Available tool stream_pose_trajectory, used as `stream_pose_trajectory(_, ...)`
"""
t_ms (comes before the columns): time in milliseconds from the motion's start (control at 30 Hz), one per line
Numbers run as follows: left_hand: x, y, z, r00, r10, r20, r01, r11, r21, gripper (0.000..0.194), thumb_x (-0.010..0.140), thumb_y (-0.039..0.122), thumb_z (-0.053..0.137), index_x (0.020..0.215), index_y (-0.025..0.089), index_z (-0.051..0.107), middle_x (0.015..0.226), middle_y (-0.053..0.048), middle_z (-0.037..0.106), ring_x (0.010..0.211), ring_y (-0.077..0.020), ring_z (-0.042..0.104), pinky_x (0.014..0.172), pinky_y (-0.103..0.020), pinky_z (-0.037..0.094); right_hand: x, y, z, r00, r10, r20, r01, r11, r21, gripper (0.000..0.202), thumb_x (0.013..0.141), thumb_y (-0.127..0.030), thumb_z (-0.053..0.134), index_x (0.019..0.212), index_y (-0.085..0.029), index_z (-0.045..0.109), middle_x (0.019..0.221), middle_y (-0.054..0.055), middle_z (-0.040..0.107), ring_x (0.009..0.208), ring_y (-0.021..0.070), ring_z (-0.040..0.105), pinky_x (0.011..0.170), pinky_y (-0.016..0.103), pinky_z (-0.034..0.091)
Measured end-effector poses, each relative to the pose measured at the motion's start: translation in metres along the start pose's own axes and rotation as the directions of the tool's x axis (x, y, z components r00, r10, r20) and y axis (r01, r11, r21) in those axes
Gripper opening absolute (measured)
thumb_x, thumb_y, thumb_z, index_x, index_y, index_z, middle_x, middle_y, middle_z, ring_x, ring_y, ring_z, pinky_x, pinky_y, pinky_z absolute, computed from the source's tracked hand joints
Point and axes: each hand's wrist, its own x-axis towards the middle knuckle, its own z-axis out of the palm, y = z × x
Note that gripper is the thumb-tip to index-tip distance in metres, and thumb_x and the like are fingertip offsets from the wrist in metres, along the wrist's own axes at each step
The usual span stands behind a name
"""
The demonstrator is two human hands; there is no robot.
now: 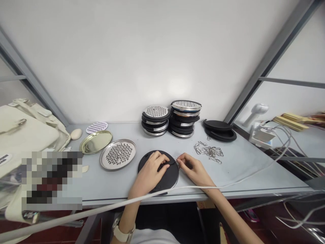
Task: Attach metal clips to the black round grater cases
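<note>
On the table, near its front edge, lies a round black disc (166, 181) with a shiny metal rim. My left hand (153, 167) rests on top of it, thumb and fingers curled against its face and holding it down. At the disc's right edge, my right hand (190, 166) pinches a small silver wire hook (176, 158), mostly hidden by the fingertips. Past that hand is a loose pile of silver hooks (209, 150). A round metal grater plate (118, 154) lies to the left of the disc.
Stacks of round graters (156, 120) (185, 118) stand by the wall. Black round covers (219, 130) lie back right. A gold-toned round plate (96, 141) and a white perforated disc (96, 127) lie left. A white cable (111, 205) crosses in front of my forearms.
</note>
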Motion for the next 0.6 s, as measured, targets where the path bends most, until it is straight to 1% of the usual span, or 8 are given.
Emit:
stream_pose_trajectory(167, -0.0001, -0.0016, 0.0001, 1.0, 0.008, -0.011, -0.008, 1.0, -0.008, 0.016, 0.092, 0.02, 0.052, 0.105, 0.023, 0.061, 0.101, -0.003, 0.055, 0.1, -0.0186, 0.054, 0.092, -0.034, 0.044, -0.0001, 0.0028, 0.0007, 1.0, 0.0, -0.009, 0.0, 1.0, -0.009, 0.023, 0.094, -0.038, 0.047, 0.096, -0.018, 0.057, 0.069, -0.001, 0.057, 0.066, 0.0151, 0.053, 0.066, 0.026, 0.043)
stream_pose_trajectory(333, -0.001, -0.001, 0.0004, 1.0, 0.001, -0.013, -0.001, 1.0, -0.014, 0.016, 0.092, 0.021, 0.051, 0.105, 0.024, 0.061, 0.101, -0.003, 0.055, 0.101, -0.0186, 0.054, 0.092, -0.034, 0.043, -0.0002, 0.001, 0.0008, 1.0, 0.0, 0.012, 0.001, 1.0, -0.019, 0.025, 0.095, -0.039, 0.045, 0.101, -0.018, 0.058, 0.07, 0.0, 0.058, 0.068, 0.016, 0.054, 0.066, 0.027, 0.044)
stream_pose_trajectory(600, -0.0007, 0.0033, -0.0029, 1.0, 0.011, -0.004, -0.011, 1.0, -0.001, 0.016, 0.092, 0.02, 0.05, 0.103, 0.023, 0.061, 0.102, -0.004, 0.055, 0.101, -0.0193, 0.053, 0.092, -0.034, 0.043, -0.0003, 0.0009, 0.0014, 0.999, -0.034, 0.034, 0.035, 0.999, -0.029, 0.028, 0.095, -0.038, 0.045, 0.107, -0.018, 0.06, 0.07, 0.0, 0.058, 0.067, 0.0154, 0.055, 0.066, 0.025, 0.045)
